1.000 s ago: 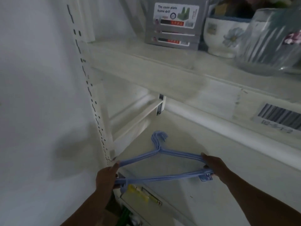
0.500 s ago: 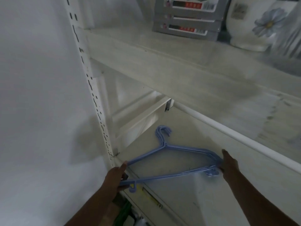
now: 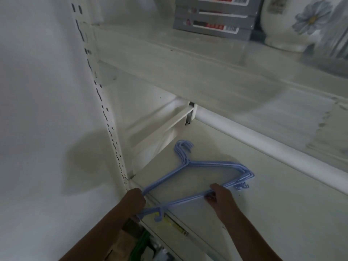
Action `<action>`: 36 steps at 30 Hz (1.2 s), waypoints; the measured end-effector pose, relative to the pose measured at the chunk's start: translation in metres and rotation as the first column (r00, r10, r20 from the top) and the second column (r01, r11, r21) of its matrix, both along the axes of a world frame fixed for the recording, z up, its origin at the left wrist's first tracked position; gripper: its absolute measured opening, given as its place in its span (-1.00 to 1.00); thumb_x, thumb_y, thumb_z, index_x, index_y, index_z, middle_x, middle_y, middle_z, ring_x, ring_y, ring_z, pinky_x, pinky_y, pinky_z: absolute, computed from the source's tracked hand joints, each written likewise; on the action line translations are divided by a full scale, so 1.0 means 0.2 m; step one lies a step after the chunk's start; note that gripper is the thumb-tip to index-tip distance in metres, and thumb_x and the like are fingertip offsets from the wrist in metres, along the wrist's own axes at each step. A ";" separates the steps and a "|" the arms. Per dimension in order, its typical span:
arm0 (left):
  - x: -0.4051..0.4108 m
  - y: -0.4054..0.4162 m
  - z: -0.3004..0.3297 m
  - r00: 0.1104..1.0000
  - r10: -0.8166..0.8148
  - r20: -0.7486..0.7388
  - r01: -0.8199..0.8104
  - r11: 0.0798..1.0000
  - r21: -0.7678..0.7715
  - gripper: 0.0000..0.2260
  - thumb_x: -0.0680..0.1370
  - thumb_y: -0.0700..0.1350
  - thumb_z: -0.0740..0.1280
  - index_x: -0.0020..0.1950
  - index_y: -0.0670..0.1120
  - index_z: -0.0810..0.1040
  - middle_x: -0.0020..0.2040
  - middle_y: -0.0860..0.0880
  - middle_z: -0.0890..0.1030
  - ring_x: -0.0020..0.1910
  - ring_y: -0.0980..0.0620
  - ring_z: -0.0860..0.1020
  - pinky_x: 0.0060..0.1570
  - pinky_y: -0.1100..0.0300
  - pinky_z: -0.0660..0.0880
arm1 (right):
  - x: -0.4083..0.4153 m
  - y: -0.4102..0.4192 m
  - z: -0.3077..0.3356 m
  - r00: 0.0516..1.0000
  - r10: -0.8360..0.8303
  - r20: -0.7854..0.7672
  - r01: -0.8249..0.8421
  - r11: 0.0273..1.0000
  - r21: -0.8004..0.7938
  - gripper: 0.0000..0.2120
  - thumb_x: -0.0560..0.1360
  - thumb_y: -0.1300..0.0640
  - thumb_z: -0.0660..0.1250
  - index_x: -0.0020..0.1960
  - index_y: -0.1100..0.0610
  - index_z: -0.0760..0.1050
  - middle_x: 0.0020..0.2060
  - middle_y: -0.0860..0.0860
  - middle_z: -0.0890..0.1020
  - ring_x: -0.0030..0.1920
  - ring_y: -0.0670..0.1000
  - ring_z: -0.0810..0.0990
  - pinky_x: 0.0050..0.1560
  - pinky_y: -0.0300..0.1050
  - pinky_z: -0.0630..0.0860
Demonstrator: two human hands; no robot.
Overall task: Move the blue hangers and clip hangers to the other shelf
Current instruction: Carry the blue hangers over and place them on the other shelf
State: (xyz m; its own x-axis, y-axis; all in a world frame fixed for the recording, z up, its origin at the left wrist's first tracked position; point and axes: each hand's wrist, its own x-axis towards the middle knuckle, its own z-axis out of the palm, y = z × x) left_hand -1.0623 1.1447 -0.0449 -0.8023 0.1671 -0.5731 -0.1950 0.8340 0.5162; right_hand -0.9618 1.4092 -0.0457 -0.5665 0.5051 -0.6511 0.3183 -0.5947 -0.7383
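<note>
A stack of several blue hangers point(image 3: 212, 163) lies flat just over the white lower shelf point(image 3: 273, 213), hooks pointing toward the back. My left hand point(image 3: 134, 201) grips the stack's left corner at the shelf's front edge. My right hand point(image 3: 218, 197) holds the bottom bar near its middle, fingers curled over it. Whether the hangers rest fully on the shelf I cannot tell. No clip hangers show.
A white rail point(image 3: 263, 140) runs under the upper shelf point(image 3: 188, 72), close above the hangers. Grey boxes point(image 3: 212, 21) and a flowered white pot point(image 3: 290, 23) stand on the upper shelf. A slotted upright point(image 3: 105, 117) and white wall bound the left. Green items point(image 3: 143, 245) sit below.
My right hand slid from the hangers' right end inward to the middle of the bottom bar. The stack moved further onto the shelf. The view dipped and drew closer.
</note>
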 end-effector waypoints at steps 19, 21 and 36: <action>0.12 0.44 -0.04 0.957 -0.245 -0.157 0.232 0.968 -0.096 -0.77 0.56 -0.15 0.28 0.20 -0.18 0.48 0.18 -0.13 0.56 0.11 -0.06 0.59 0.10 0.18 0.55 | -0.10 -0.06 -0.07 0.978 0.167 0.123 -0.192 0.952 0.238 -0.95 0.46 0.36 0.30 -0.17 0.27 0.49 -0.19 0.17 0.56 -0.14 0.12 0.58 -0.12 -0.08 0.58; 0.11 0.47 -0.03 0.944 -0.271 -0.188 0.253 0.961 -0.117 -0.75 0.58 -0.16 0.23 0.23 -0.20 0.47 0.22 -0.14 0.54 0.17 -0.07 0.56 0.16 0.17 0.49 | -0.15 -0.03 -0.07 0.985 0.129 0.117 -0.155 0.956 0.247 -0.94 0.45 0.37 0.30 -0.18 0.27 0.48 -0.19 0.18 0.55 -0.14 0.15 0.57 -0.07 -0.02 0.57; -0.19 0.25 0.09 0.871 -0.269 -0.411 0.267 0.962 -0.064 -0.47 0.58 -0.24 0.16 0.54 -0.16 0.11 0.33 -0.26 0.40 0.25 -0.23 0.48 0.24 0.00 0.43 | -0.27 0.21 0.27 0.796 0.133 0.591 -0.598 0.329 0.731 -0.49 0.45 0.03 0.33 0.32 0.26 0.46 0.26 0.26 0.50 0.29 0.23 0.47 0.26 -0.04 0.42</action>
